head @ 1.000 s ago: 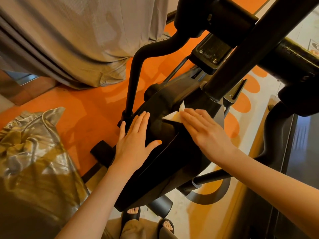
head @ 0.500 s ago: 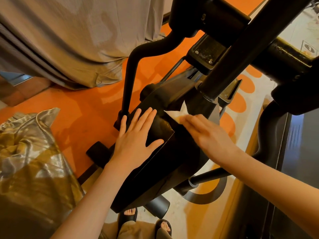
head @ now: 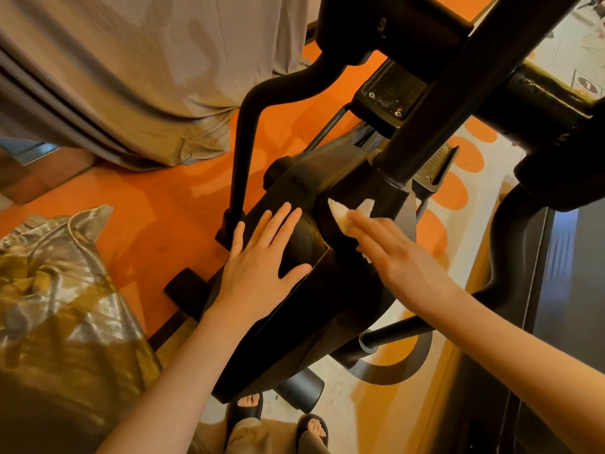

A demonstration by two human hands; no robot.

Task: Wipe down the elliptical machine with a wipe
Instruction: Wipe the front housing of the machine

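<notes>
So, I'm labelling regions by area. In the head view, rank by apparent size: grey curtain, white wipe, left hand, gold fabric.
1. Grey curtain
2. Gold fabric, nearer the camera, so roughly
3. Left hand
4. White wipe, partly under the right hand

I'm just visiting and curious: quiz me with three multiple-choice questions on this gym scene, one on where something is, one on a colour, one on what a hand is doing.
1. Where does the wipe lie?
A. on the floor
B. under the right hand's fingers, on the machine's black housing
C. draped over the curtain

2. What colour is the floor left of the machine?
A. orange
B. blue
C. green

3. How is the left hand placed?
A. curled round a handlebar
B. hanging free in the air
C. flat, fingers straight, on the housing

Answers:
1 B: the white wipe peeks out from under the right hand, pressed on the housing at the base of the upright post.
2 A: bright orange shows beside the elliptical machine.
3 C: palm and spread fingers rest on the black cover.
</notes>
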